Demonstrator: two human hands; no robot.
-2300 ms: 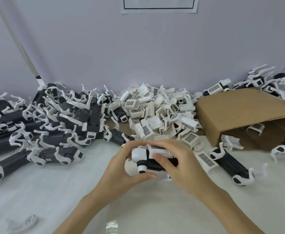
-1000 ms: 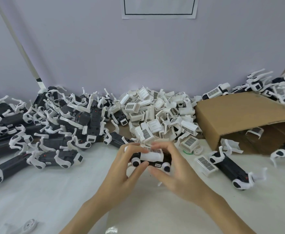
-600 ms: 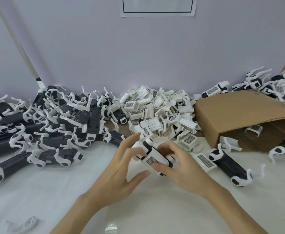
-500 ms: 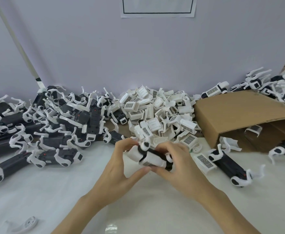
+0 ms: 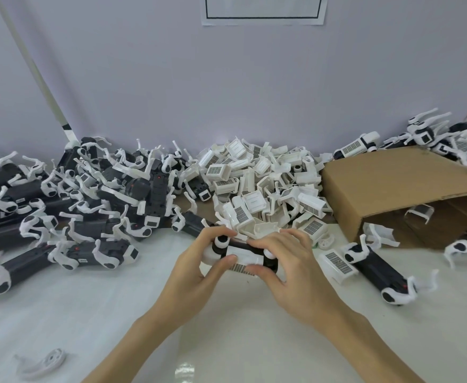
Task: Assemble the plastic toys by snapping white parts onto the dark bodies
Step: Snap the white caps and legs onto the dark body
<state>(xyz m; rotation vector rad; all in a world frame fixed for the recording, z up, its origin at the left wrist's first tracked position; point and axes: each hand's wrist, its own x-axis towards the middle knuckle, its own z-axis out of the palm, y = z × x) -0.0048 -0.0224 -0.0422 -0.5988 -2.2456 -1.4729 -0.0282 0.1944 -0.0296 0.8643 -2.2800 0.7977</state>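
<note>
Gripping dark body from both ends: left hand, right hand

The held toy body is black with a white part bearing a dark grid pattern. Pile of loose parts at 12 o'clock: white, several with black grid labels. Heap of bodies at 9 o'clock: black with white limbs. Box at 2 o'clock: brown cardboard. Surface: white. Wall: pale lilac-grey.

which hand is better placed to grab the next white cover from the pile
Right. The right hand lies nearest the white cover pile, while the left hand grips the toy.
</note>
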